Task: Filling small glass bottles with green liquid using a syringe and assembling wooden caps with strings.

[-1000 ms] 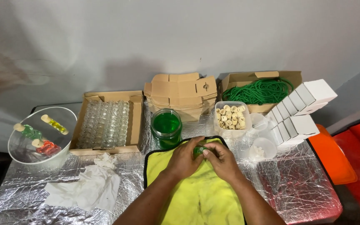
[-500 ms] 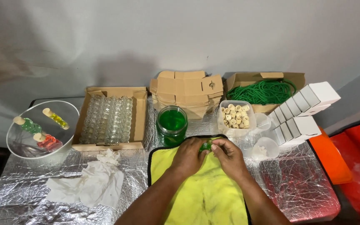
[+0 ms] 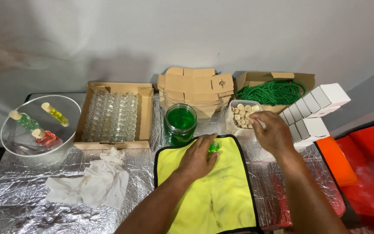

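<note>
Two hands worked together on the small green bottle (image 3: pixel 213 147) a moment ago, but now the left hand (image 3: pixel 198 158) alone grips it on the yellow cloth (image 3: pixel 208 195), while the right hand (image 3: pixel 273 132), loosely open, reaches over the tub of corks (image 3: pixel 241 115).

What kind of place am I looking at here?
Probably a small craft packing table: a box of empty glass bottles, a tub of corks, flat cardboard boxes and a jar of green liquid.

Even, fairly bright light; soft shadows on the grey wall (image 3: pixel 109 39); glare on the crinkled foil-covered worktop (image 3: pixel 18 203); edges slightly blurred.
</note>
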